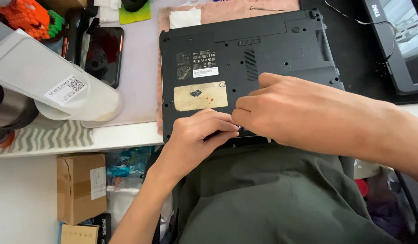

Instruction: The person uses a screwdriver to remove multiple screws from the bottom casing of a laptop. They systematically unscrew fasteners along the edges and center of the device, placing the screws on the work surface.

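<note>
Both hands are pinching at the near edge of the upturned black laptop (pixel 245 58), fingertips (pixel 231 129) curled tight onto a small dark part at the rim (can't tell exactly what, too hidden). Left hand (pixel 197 135) and right hand (pixel 281 110) are touching each other there. Laptop is overhanging the desk edge toward the lap, so a hard tug could be sliding it off. Phone (pixel 104 54) and white tapered container (pixel 50 81) are lying nearby, well apart from it.
</note>
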